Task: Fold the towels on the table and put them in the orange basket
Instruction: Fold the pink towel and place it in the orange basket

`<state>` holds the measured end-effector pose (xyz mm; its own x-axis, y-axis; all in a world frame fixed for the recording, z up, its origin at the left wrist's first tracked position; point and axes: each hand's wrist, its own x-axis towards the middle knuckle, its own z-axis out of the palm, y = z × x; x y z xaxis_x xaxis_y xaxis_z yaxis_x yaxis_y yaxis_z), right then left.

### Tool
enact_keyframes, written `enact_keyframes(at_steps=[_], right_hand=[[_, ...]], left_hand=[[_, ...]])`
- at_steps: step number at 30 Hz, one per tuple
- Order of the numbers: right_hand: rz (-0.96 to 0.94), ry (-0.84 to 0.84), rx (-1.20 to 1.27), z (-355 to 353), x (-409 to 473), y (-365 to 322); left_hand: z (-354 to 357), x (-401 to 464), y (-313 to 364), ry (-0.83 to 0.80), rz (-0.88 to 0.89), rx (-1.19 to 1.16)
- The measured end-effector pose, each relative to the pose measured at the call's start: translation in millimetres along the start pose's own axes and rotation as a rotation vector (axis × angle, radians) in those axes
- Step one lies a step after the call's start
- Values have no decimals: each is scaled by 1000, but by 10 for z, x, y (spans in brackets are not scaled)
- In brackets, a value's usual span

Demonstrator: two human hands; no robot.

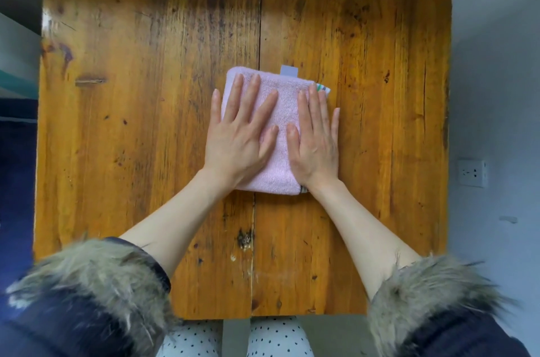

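Note:
A pink towel (282,111), folded into a small rectangle, lies near the middle of the wooden table (146,122). A grey label sticks out at its far edge and a striped tag shows at its right corner. My left hand (241,134) lies flat on the towel's left half, fingers straight and spread. My right hand (317,137) presses flat on the right half, its little finger over the towel's right edge. No orange basket is in view.
The table's left and right edges drop to a grey floor. A white wall socket (472,173) is at the right. Fur-trimmed dark sleeves cover my forearms near the table's front edge.

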<state>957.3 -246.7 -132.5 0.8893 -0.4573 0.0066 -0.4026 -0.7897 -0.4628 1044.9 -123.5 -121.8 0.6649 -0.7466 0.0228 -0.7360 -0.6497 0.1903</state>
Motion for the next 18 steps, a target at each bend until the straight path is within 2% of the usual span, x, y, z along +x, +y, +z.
enact_keyframes(at_steps=[6, 9, 11, 14, 18], right_hand=[[53, -103, -36, -68, -18, -54], [65, -153, 152, -182, -12, -89], [114, -73, 318, -294, -43, -117], [273, 94, 370, -426, -167, -131], [557, 96, 401, -507, -229, -200]], left_hand=[[-77, 11, -30, -105, 16, -118], [-192, -7, -86, -122, 7, -298], [-270, -36, -136, -50, -13, -410], [-374, -82, -211, 38, -214, -581], [-478, -94, -285, -78, -592, -879]])
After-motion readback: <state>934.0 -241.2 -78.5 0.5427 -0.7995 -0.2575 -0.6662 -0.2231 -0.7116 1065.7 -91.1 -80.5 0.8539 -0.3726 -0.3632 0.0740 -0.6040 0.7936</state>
